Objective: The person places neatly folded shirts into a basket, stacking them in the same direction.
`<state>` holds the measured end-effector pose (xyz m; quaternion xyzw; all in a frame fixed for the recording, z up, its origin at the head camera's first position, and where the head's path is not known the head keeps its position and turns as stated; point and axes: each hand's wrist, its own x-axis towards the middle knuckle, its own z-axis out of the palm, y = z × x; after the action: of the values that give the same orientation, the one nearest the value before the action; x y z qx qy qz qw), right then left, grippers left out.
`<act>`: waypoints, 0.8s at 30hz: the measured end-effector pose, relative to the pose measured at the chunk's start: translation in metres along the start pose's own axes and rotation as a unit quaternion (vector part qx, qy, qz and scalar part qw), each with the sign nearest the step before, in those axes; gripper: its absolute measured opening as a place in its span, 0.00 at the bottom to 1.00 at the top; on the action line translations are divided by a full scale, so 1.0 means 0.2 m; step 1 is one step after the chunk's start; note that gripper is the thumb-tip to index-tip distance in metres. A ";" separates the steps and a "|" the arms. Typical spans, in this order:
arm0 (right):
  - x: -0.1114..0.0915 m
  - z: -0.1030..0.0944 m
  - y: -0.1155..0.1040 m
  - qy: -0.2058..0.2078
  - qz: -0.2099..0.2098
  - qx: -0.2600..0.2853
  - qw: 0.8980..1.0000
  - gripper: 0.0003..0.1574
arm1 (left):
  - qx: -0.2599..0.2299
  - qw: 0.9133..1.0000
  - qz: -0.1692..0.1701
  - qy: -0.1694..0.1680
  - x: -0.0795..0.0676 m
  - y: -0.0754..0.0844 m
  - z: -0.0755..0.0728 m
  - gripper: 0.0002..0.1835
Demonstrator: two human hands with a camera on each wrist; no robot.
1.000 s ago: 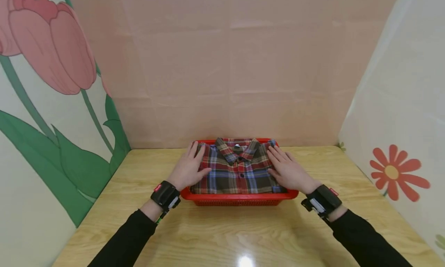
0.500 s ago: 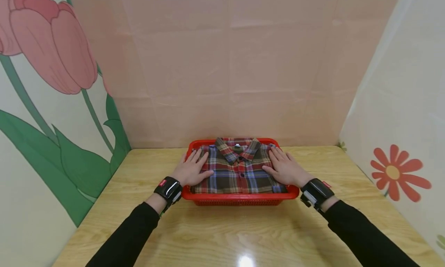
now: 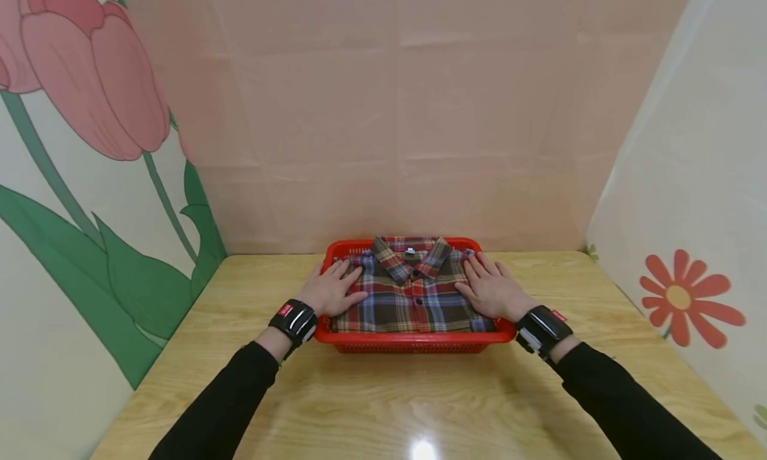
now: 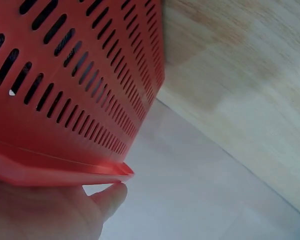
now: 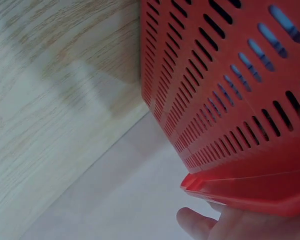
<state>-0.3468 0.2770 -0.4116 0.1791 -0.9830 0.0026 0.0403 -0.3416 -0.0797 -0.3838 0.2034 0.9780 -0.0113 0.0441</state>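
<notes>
A plaid shirt [image 3: 413, 300], folded with its collar toward the back, lies in a red plastic basket [image 3: 413, 342]. My left hand [image 3: 329, 292] reaches over the basket's left rim, its spread fingers resting on the shirt's left side. Across from it, my right hand [image 3: 493, 290] lies over the right rim with straight fingers on the shirt's right side. Both wrist views show the slotted basket wall [image 4: 80, 75] from outside, with part of each hand against the rim. Neither hand grips anything; the fingers on the cloth show only in the head view.
The basket stands near the back edge of a wood-grain table [image 3: 383, 400]. Behind it rises a pinkish-beige sheet [image 3: 395, 114]. A tulip-printed sheet [image 3: 90, 80] hangs at the left, a flower-printed one [image 3: 677, 180] at the right.
Both hands have shifted slightly: the left fingers drew back from the far left corner, uncovering the basket rim, and the right hand moved a little inward. The shirt and basket stay in place.
</notes>
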 end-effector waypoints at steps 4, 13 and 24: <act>0.00 0.00 0.01 0.002 -0.002 0.004 1.000 0.41 | -0.025 1.000 0.003 0.004 0.01 0.00 0.00 0.37; 0.01 0.02 0.04 0.043 -0.008 0.160 0.986 0.46 | -0.092 0.995 0.009 0.032 0.00 -0.03 0.02 0.36; -0.08 -0.03 0.13 0.053 -0.001 0.251 0.966 0.41 | -0.163 0.979 0.030 0.117 -0.06 -0.07 0.00 0.33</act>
<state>-0.3401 0.3078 -0.4066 0.1841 -0.9470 0.2591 0.0462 -0.3366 -0.0968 -0.3833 0.2222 0.9588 0.1731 -0.0377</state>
